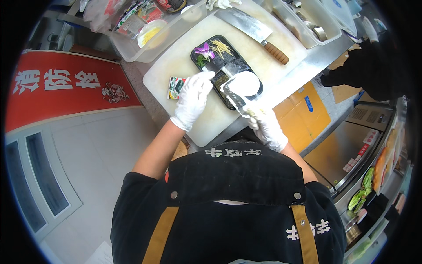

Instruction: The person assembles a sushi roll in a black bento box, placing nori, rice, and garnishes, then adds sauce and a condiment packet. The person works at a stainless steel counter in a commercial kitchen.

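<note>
Your gloved right hand [268,125] is closing around a small knife [234,97], its blade lying over the near end of the black rectangular tray [200,52]. Your gloved left hand [193,99] is pressing curled fingertips onto the dark food there. The tray is sitting on the white cutting board [176,66], beside a purple flower [204,49] and a cleaver [255,31].

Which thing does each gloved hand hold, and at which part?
The right hand grips a grater-like tool by its lower end, over the black tray. The left hand touches the food in the tray; whether it holds anything cannot be told.
</note>
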The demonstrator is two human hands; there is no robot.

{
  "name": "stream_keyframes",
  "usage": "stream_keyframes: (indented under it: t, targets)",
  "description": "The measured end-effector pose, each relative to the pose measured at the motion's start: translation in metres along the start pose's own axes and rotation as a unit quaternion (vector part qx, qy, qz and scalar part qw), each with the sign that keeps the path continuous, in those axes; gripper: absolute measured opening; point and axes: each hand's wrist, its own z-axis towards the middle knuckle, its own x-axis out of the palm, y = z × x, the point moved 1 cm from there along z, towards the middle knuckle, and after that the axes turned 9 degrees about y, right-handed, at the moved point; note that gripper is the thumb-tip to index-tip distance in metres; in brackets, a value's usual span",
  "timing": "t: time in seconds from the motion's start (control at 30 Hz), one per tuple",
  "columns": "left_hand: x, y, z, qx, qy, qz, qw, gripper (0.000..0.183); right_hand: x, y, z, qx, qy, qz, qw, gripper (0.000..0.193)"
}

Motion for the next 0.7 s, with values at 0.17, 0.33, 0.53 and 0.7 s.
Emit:
stream_keyframes:
  t: [0.17, 0.33, 0.53, 0.7]
  targets:
    - [0.024, -0.007, -0.013, 0.188, 0.081, 0.265, 0.942, 0.039, -0.009, 0.042, -0.035, -0.103, -0.097, -0.003, 0.99, 0.015]
    - [0.042, 0.003, -0.01, 0.114, 0.109, 0.232, 0.96, 0.051, -0.01, 0.055, -0.056, -0.101, -0.156, -0.023, 0.982, 0.019]
    - [0.055, 0.016, -0.013, 0.096, 0.141, 0.308, 0.936, 0.054, -0.034, 0.057, -0.071, -0.097, -0.131, -0.039, 0.986, 0.019]
    - [0.058, 0.004, -0.012, 0.058, 0.15, 0.313, 0.936, 0.049, -0.056, 0.069, -0.084, -0.104, -0.152, -0.046, 0.982, 0.013]
